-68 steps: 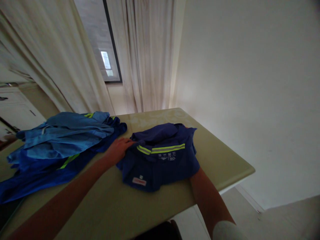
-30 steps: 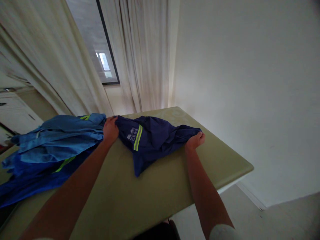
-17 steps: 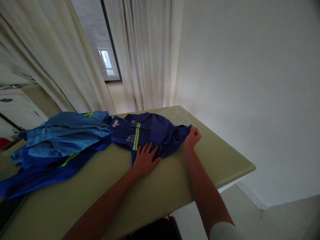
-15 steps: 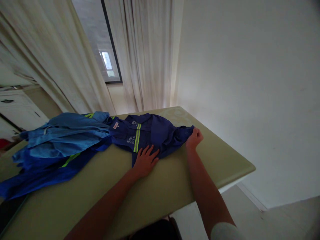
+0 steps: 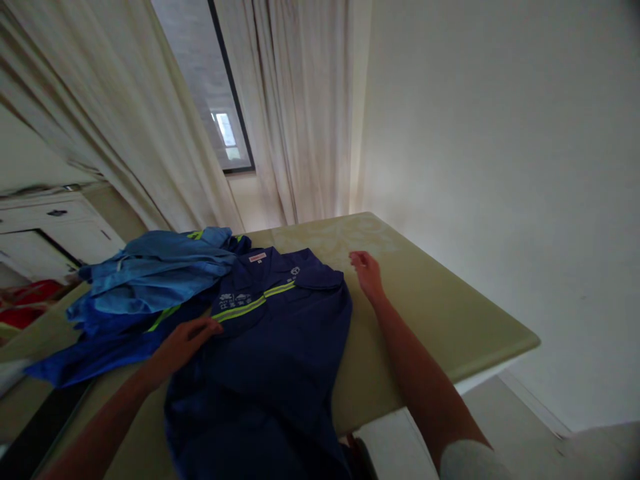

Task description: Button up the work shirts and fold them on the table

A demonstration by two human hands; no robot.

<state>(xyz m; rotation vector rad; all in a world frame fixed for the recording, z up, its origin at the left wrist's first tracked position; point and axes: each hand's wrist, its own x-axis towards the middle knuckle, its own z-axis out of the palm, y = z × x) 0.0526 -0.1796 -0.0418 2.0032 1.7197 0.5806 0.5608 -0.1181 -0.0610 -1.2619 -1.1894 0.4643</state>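
A navy work jacket lies front up on the table, its collar toward the far side and its lower part hanging toward me over the near edge. Yellow-green reflective strips and pale printing cross its chest. My left hand is at the jacket's left side just below the strip, with thumb and fingers pinching the cloth. Off the jacket's right shoulder, my right hand hovers over the tabletop, fingers loosely bent and holding nothing.
Left of the jacket is a heap of lighter blue clothes with a bright blue sleeve. The greenish table ends near the white wall. Curtains hang behind, and a white cabinet stands far left.
The jacket has turned from lying sideways to pointing its lower part toward me. My right hand has let go of its end, and my left hand has moved left to its side.
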